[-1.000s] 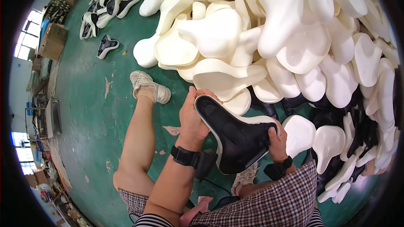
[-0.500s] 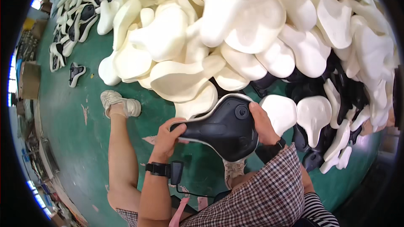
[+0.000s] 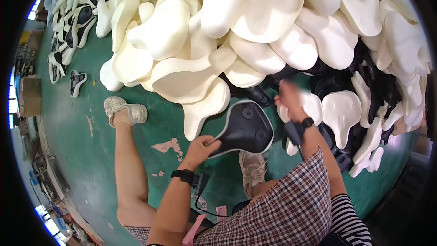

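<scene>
My left hand point(image 3: 200, 150) is closed around the narrow nose of a bicycle saddle point(image 3: 243, 125), holding it low over the green floor. Its black underside faces up, with two round marks in the wide part and a white foam rim around it. My right hand point(image 3: 290, 100) is off the saddle, over a white saddle foam pad point(image 3: 311, 107) at the pile's near edge. Motion smears its fingers, so their closure does not show. Black saddle bases point(image 3: 259, 95) lie partly under the pile, just beyond the held saddle.
A big heap of cream foam pads point(image 3: 168, 27) fills the far side. Black bases and pads point(image 3: 341, 114) spread at the right. More saddles point(image 3: 75, 27) are piled far left, and a single one point(image 3: 78, 83) lies nearby. My shoes point(image 3: 125, 111) rest on the green floor point(image 3: 100, 164).
My right hand has let go of the saddle's wide end and moved up and right toward the pile. The saddle, still in my left hand, has turned and moved slightly down.
</scene>
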Action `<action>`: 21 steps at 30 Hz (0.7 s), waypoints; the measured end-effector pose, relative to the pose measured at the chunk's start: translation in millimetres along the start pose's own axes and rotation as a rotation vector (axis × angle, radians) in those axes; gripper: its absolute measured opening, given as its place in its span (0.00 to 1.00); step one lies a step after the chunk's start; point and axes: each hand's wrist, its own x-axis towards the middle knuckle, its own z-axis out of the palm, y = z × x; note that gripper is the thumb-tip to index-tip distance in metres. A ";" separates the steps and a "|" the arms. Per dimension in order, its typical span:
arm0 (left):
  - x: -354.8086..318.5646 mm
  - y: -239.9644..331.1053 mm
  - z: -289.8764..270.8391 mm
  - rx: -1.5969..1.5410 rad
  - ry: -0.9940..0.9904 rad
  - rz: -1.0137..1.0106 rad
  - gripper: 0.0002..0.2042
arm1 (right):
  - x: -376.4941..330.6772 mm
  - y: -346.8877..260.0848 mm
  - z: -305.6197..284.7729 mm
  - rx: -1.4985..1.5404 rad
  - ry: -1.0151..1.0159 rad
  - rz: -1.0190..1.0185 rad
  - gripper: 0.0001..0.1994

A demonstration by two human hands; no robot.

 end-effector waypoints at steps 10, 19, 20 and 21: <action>69.8 39.7 21.2 -1.344 -0.042 -0.380 0.38 | 8.8 -5.8 -21.1 -0.183 0.124 -0.017 0.11; 0.3 16.8 3.7 -1.241 0.577 -0.407 0.14 | -162.0 0.0 -60.6 -0.884 -0.027 -0.245 0.17; -16.4 32.6 -5.3 -1.187 0.737 -0.335 0.15 | -154.4 8.9 -70.3 -0.698 -0.070 -0.483 0.18; -25.3 3.1 -15.7 -1.022 0.877 -0.289 0.17 | -153.9 -2.1 -55.0 -0.747 -0.065 -0.606 0.17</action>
